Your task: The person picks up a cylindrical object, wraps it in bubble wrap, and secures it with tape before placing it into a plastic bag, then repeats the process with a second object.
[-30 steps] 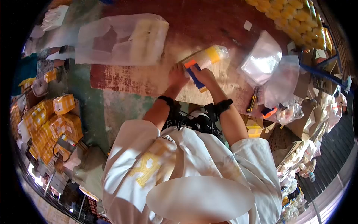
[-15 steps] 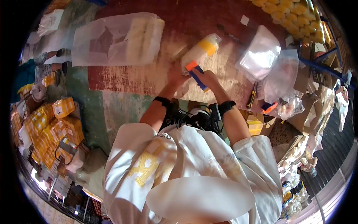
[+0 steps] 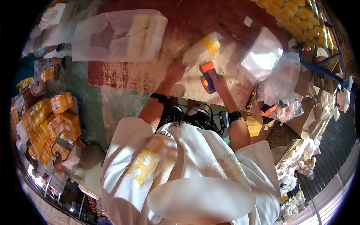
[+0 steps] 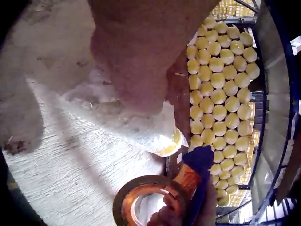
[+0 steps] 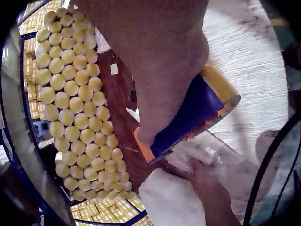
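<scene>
A clear plastic-wrapped package [image 3: 198,50] with a yellow band lies slanted on the worn wooden table [image 3: 142,77]. The left hand [image 3: 175,71] rests on its near end; in the left wrist view this hand [image 4: 136,61] covers part of the package [image 4: 141,132], its fingertips hidden. The right hand [image 3: 220,83] grips a blue and orange tape dispenser [image 3: 208,77], held just right of the package's near end. In the right wrist view the thumb of the right hand [image 5: 160,80] lies along the blue dispenser [image 5: 193,113], and the tape roll shows beneath it.
A large translucent bag [image 3: 112,37] lies at the table's left. Clear plastic bags [image 3: 263,54], a yellow-black cutter [image 3: 252,97] and an orange-blue tool [image 3: 269,109] are at the right. Yellow rolls [image 3: 292,17] are stacked at the back right, yellow-taped parcels [image 3: 48,123] at the left.
The right hand has moved right with the dispenser, away from the package's near end. The left hand has stayed at the package, which was turned more upright than a second ago.
</scene>
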Available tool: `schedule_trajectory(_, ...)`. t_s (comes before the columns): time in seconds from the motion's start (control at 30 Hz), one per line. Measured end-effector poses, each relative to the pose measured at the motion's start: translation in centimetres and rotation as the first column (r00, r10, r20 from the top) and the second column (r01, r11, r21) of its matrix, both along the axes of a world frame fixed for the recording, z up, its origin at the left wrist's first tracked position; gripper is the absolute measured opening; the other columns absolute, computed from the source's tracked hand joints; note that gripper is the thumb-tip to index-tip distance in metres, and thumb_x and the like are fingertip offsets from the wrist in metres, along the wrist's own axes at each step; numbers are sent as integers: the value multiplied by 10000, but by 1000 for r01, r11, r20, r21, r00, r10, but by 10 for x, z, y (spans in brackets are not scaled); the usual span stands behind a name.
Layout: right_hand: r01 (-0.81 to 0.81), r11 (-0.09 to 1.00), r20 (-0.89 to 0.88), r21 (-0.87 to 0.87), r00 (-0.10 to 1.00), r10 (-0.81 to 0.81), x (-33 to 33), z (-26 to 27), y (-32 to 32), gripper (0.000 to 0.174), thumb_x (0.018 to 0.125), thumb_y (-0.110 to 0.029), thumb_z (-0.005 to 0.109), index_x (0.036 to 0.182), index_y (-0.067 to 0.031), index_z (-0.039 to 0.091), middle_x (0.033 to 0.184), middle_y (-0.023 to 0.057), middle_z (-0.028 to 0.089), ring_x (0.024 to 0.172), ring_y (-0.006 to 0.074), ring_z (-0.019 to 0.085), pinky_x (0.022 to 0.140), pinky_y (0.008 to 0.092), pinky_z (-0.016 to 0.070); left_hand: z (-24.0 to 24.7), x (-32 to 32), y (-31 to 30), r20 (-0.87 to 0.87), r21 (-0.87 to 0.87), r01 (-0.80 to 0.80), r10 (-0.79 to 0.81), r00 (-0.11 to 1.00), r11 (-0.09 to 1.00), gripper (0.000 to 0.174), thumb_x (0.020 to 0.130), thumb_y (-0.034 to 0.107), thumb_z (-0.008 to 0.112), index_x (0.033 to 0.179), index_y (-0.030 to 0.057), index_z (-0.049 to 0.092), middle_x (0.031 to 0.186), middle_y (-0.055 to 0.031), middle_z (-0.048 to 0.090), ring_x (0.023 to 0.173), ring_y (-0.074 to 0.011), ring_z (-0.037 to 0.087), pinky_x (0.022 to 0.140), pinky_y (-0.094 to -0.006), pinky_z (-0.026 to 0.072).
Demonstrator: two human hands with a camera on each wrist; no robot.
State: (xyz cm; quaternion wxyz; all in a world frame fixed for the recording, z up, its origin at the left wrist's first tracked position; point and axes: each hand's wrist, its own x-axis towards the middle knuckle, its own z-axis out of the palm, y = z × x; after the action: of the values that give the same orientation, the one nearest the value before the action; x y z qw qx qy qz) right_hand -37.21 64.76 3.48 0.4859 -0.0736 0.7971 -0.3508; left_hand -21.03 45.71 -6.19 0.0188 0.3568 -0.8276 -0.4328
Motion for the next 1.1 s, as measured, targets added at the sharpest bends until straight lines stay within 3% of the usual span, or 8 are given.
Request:
schedule_trajectory(0.1,121,991,58,-50,991,-118,-8,7,4,594,958,-564,653,879,20,725,729,56,679,603,135,649,582,267,524,12,1,-3,-79,-43,-18,15,997,999,737,949,360,650,1589,199,323,1407,-225,534,1196,-432,576,995,-533,483)
schedule_trajectory(0.27,-138,990,-63,13,988,139,-3,36,-49,681,912,-665,627,792,-2,727,702,91,699,632,178,682,614,321,538,-1,1,10,-159,-284,-53,8,987,957,653,926,339,676,1513,162,450,1404,-202,545,1217,-411,573,1012,-493,484)
schedule_trajectory(0.57,-217,970,-65,107,972,224,17,59,-114,750,879,-710,623,713,17,703,662,135,694,610,236,719,588,362,569,16,0,18,-330,242,-436,496,803,867,221,797,144,790,979,61,698,1106,-159,698,1112,-367,644,952,-447,520)
schedule_trajectory(0.67,-232,958,-92,165,964,250,18,51,-116,758,878,-716,618,708,17,708,667,144,699,615,239,723,594,362,573,-11,-1,16,-315,27,-452,437,842,892,184,786,150,793,917,77,687,1043,-139,708,1073,-361,649,919,-434,526)
schedule_trajectory(0.77,-242,952,-71,190,963,259,18,47,-118,769,877,-726,610,714,18,716,673,149,705,630,244,729,603,366,574,1,-3,12,-303,205,-498,538,787,843,139,774,133,775,886,107,697,993,-110,704,1012,-349,646,878,-446,502)
schedule_trajectory(0.87,-231,952,-43,199,969,244,18,24,-117,779,873,-740,599,716,13,721,672,145,707,637,251,731,611,370,574,23,-1,2,-212,-365,-328,266,940,871,115,769,107,747,870,126,693,928,-70,661,944,-301,625,830,-436,467)
schedule_trajectory(1.0,-273,920,-75,281,949,305,19,48,-139,785,873,-758,572,740,-2,735,706,135,721,692,265,741,670,385,581,10,10,0,-260,-534,-225,95,961,815,108,777,132,734,865,150,675,895,-41,593,909,-272,589,783,-425,435)
schedule_trajectory(1.1,-360,854,-19,376,918,396,5,6,-134,798,876,-772,538,816,-6,755,801,150,744,809,289,749,766,405,580,5,20,3,-320,-525,-174,-4,947,833,146,760,173,761,868,153,664,905,-37,578,915,-282,584,792,-435,439)
